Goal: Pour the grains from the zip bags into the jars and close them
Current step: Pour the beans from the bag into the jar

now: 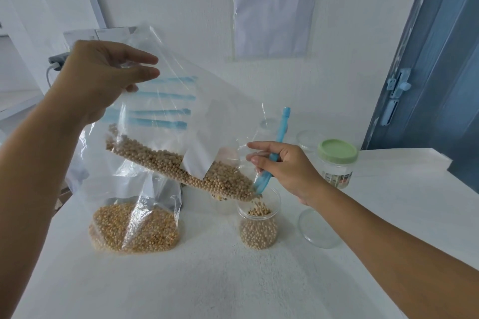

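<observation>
Overhead, the left hand (101, 77) pinches the crinkly bottom corner of a clear zip bag (181, 122), tilted down to the right. Its right hand (287, 166) grip pinches the blue zip edge at the mouth, over an open clear jar (259, 220) on the white textured worktop (207, 280). Round tan grains (186, 166) spill in. A second grain bag (134, 225) slumps left; a green-lidded jar (337, 163) stands behind.
</observation>
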Available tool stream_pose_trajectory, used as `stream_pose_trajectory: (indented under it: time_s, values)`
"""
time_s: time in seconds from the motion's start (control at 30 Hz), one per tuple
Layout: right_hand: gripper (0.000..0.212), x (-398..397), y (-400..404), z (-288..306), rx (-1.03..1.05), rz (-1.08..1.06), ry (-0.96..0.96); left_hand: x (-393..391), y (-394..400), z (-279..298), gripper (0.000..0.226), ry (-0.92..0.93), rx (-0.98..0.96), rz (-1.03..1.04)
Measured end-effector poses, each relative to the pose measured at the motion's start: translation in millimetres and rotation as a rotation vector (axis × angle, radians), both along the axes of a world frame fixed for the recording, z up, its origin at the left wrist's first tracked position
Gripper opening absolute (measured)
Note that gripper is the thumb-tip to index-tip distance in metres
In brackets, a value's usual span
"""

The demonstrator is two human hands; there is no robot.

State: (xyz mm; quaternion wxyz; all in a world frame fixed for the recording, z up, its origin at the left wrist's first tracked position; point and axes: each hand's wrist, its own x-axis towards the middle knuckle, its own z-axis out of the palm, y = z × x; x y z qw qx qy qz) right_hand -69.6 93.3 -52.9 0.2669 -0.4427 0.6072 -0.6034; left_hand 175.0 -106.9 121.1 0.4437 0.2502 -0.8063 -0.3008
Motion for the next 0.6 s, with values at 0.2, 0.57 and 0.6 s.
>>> stream_pose_trajectory:
  time_s: [0.2,0.57,0.6]
  values:
    - [0.029,0,-3,2,0.001,-0.004,-0.001,-1,-1,2,0.02,0.013,-0.005,-0.022]
    - [0.029,0,0,-3,0.016,-0.017,-0.019,-11,2,-4,0.021,0.036,0.001,-0.069]
    - [0.029,0,0,-3,0.017,-0.017,-0.016,-11,4,-3,0.022,0.042,-0.001,-0.07]
